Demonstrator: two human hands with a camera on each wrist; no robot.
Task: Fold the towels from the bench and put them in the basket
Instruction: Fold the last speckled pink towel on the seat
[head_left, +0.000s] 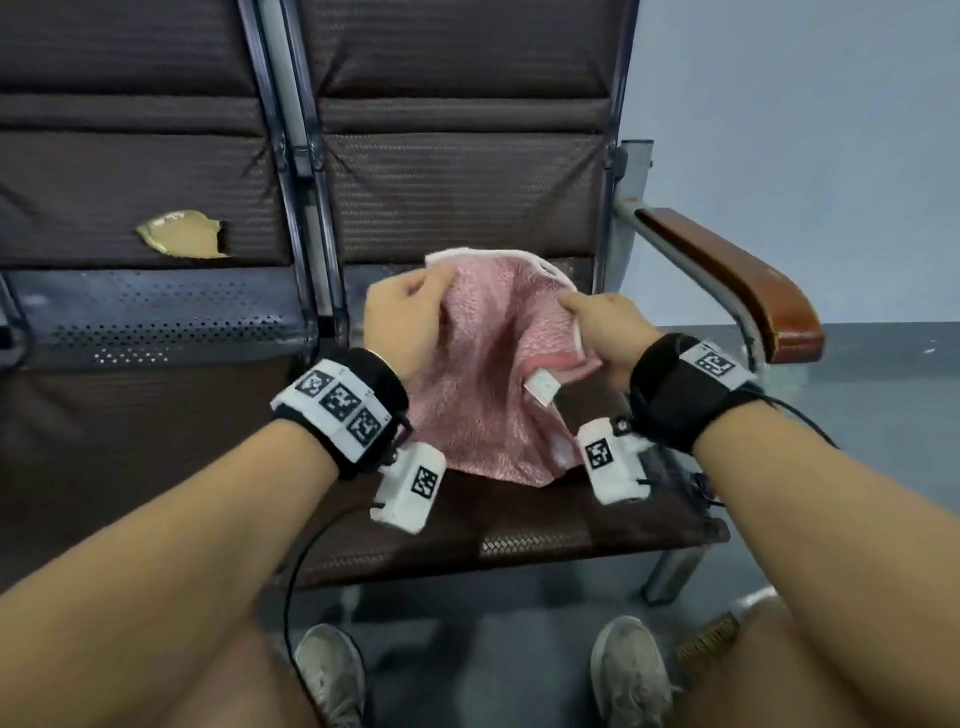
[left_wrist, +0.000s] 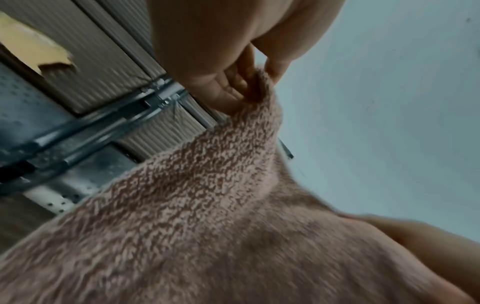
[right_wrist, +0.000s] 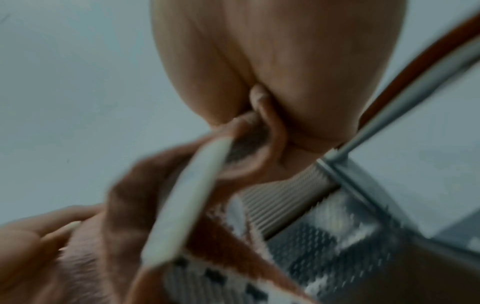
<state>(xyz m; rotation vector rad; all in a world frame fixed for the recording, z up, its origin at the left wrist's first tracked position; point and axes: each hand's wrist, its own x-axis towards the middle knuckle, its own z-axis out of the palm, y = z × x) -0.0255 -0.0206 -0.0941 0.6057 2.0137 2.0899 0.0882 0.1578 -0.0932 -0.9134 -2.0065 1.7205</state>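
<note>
A pink terry towel with a white edge and a white label hangs between my hands above the brown bench seat. My left hand grips its upper left part, and my right hand pinches its right edge. In the left wrist view the fingers curl into the towel. The right wrist view, blurred, shows my right hand with the towel's edge folded into it. No basket is in view.
The bench has padded brown backrests, a metal frame and a wooden armrest on the right. The left seat's back has a tear above a perforated metal panel. A grey wall and floor lie to the right; my shoes stand below.
</note>
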